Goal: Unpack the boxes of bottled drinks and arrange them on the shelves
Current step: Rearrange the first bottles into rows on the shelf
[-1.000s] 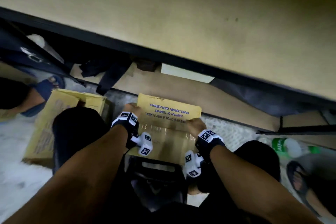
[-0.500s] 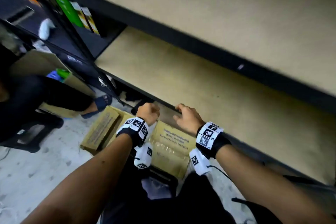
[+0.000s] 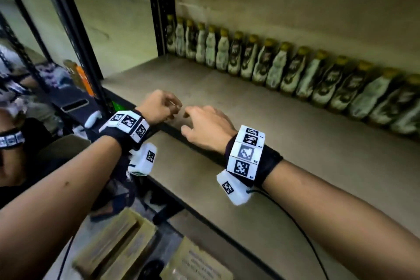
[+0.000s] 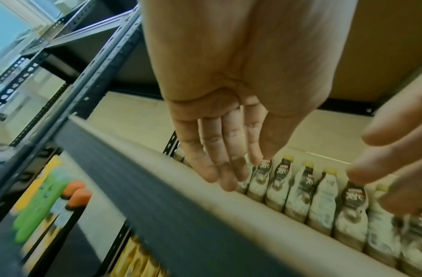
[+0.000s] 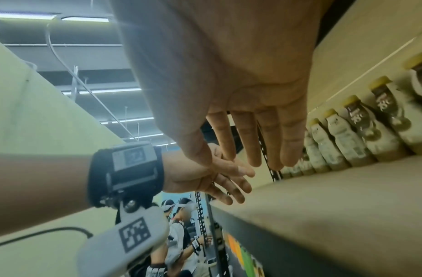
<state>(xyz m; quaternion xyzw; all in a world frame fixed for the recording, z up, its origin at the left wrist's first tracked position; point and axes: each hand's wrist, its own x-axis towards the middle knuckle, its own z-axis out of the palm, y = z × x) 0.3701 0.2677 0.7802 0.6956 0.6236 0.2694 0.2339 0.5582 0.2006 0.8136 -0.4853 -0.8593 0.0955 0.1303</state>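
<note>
A long row of pale bottles with yellow caps [image 3: 279,68] [image 4: 300,196] [image 5: 361,131] stands along the back of the beige shelf board [image 3: 261,125]. My left hand [image 3: 159,108] [image 4: 219,150] hovers over the shelf's front edge with relaxed fingers and holds nothing. My right hand [image 3: 204,128] [image 5: 247,131] is just to its right over the board, fingers loosely spread, also holding nothing. Both hands are well short of the bottles. Two cardboard boxes [image 3: 118,241] [image 3: 195,261] lie on the floor below the shelf.
A black perforated upright [image 3: 162,7] stands at the left end of the bottle row. The neighbouring rack on the left holds green and orange-capped bottles [image 4: 53,196]. Another person [image 3: 9,107] is at the far left. The board in front of the row is bare.
Both hands have let go of the cardboard box on the floor and risen to the shelf's front edge. The view has swung up from the floor to the bottle row.
</note>
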